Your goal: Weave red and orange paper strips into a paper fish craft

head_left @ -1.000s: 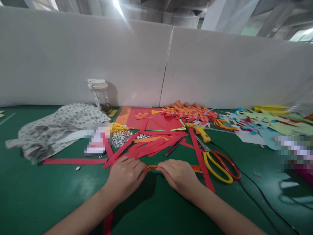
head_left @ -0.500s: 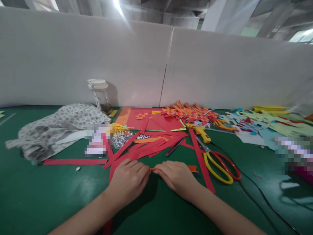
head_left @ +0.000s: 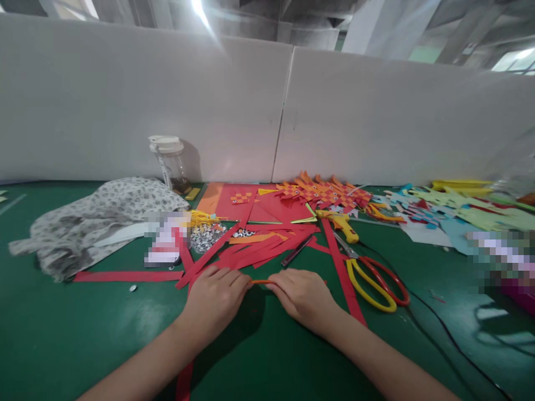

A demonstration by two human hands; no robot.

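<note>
A narrow orange paper strip [head_left: 261, 282] is stretched between my two hands, seen nearly edge-on. Its left end is pinched in my left hand [head_left: 219, 295], and my right hand [head_left: 301, 296] grips the other end; the fingers are closed and hide most of it. Just beyond the hands lies a pile of red paper strips [head_left: 254, 250] with a few orange ones. A dark, slim cutter [head_left: 296, 252] rests at the pile's right side.
Scissors [head_left: 371, 281] with yellow and red handles and a yellow glue gun [head_left: 340, 223] with a black cable lie right. Woven orange paper fish [head_left: 321, 192] are at the back. Patterned cloth [head_left: 104, 217] and a lidded jar [head_left: 171, 164] stand left.
Both hands have risen slightly and moved a little apart, so more of the orange strip shows between them. The orange end that stuck out right of my right hand is now mostly hidden.
</note>
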